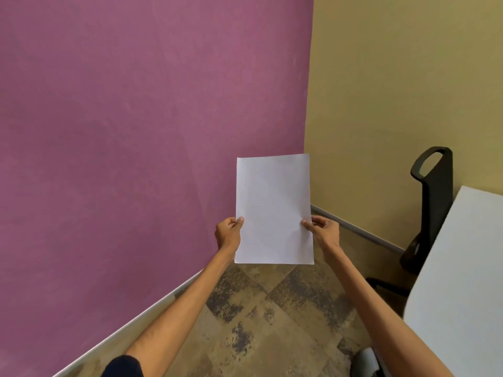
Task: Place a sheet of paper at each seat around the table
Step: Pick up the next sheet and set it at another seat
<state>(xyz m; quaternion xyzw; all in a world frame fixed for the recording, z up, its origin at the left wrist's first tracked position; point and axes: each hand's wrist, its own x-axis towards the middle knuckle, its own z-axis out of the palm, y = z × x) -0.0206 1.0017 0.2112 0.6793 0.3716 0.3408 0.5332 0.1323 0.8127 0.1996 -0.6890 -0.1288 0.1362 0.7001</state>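
Note:
A white sheet of paper [273, 208] is held upright in the air in front of me, over the floor near the room's corner. My left hand [228, 232] pinches its left edge and my right hand [324, 231] pinches its right edge, both a little below mid-height. Whether it is one sheet or a thin stack I cannot tell. The white table [462, 281] shows only as a rounded corner at the right edge, apart from the paper. A black office chair [432, 202] stands at the table's far side.
A purple wall [136, 131] fills the left, meeting a yellow wall [394, 91] at the corner behind the paper. Mottled brown floor tiles [258, 322] lie between the purple wall and the table. A grey rounded object [366, 361] sits low by the table's near edge.

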